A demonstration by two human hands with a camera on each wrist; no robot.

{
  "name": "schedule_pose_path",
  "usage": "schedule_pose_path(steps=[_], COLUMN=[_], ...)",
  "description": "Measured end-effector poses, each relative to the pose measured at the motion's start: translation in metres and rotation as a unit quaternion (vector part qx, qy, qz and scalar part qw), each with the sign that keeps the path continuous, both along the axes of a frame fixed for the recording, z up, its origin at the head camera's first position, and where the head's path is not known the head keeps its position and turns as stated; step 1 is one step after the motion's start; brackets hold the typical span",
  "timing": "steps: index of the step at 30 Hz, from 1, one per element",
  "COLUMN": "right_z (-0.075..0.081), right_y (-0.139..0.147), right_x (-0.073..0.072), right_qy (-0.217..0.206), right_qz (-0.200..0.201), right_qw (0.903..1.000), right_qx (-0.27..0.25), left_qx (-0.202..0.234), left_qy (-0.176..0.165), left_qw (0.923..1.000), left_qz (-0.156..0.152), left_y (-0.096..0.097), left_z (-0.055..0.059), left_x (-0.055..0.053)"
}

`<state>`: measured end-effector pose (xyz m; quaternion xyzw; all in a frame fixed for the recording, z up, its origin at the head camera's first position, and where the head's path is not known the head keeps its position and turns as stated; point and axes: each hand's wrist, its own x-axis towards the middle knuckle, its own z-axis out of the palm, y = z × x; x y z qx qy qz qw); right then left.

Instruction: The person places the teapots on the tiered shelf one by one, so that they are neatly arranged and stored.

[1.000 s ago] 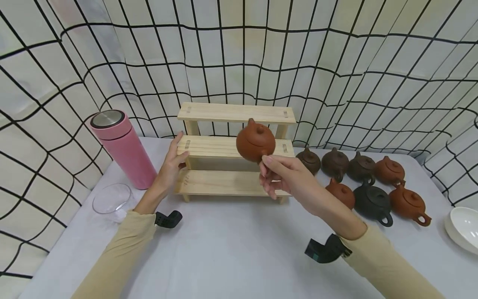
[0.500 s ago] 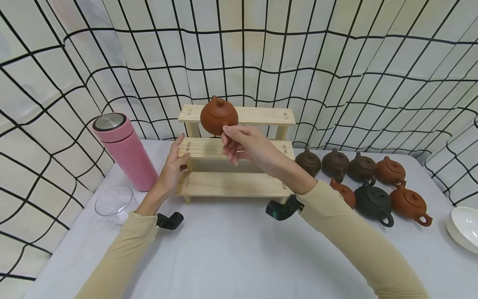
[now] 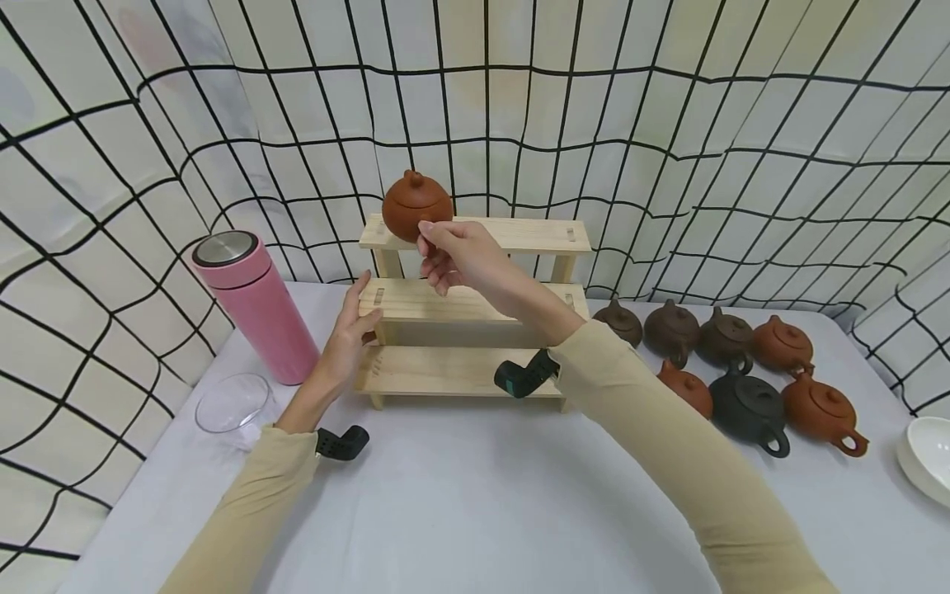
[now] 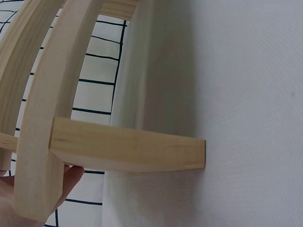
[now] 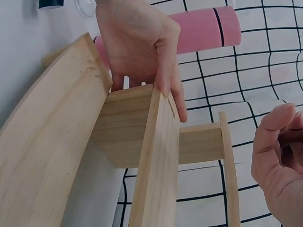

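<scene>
A three-tier wooden display stand stands on the white-covered table. My right hand pinches a reddish-brown clay teapot at its near side, right at the left end of the top tier. The teapot is upright and overlaps that tier in the head view; the right wrist view shows the curled right fingers but not the pot. My left hand grips the left end of the middle tier. In the right wrist view its thumb lies on the board; the left wrist view shows only part of that hand beside a leg.
Several brown, reddish and black teapots sit grouped right of the stand, with a white bowl beyond them. A pink thermos and a clear glass bowl stand at left. Black netting hangs behind.
My right hand has carried the teapot left and up, from in front of the stand's right part to the top tier's left end. The left hand keeps its grip on the stand.
</scene>
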<state>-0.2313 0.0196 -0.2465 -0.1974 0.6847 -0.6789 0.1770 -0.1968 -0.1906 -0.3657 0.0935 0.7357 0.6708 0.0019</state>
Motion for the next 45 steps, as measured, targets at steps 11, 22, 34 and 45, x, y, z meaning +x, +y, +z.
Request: schedule_pose_path(steps=[11,22,34,45], right_z=[0.006,-0.001,-0.008,-0.013], right_y=[-0.025,-0.032,-0.032,-0.038], right_x=[-0.012,-0.017,-0.016,-0.017], right_qy=[-0.020,-0.016,-0.001,0.023], right_qz=[-0.015,-0.045,-0.049,-0.056], right_qw=[0.9997,0.9988,0.9986,0.9981], right_qx=[0.004,-0.004,0.017,0.012], left_qx=[-0.003,-0.005,-0.007,-0.012], left_qy=[0.001,0.010,0.006,0.010], left_qw=[1.0000,0.9999,1.0000,0.9999], left_qz=[0.005,0.002,0.002,0.003], left_y=[-0.001,-0.001,0.000,-0.002], left_z=[-0.001,0.000,-0.002,0.000], left_x=[-0.001,-0.002,-0.001,0.001])
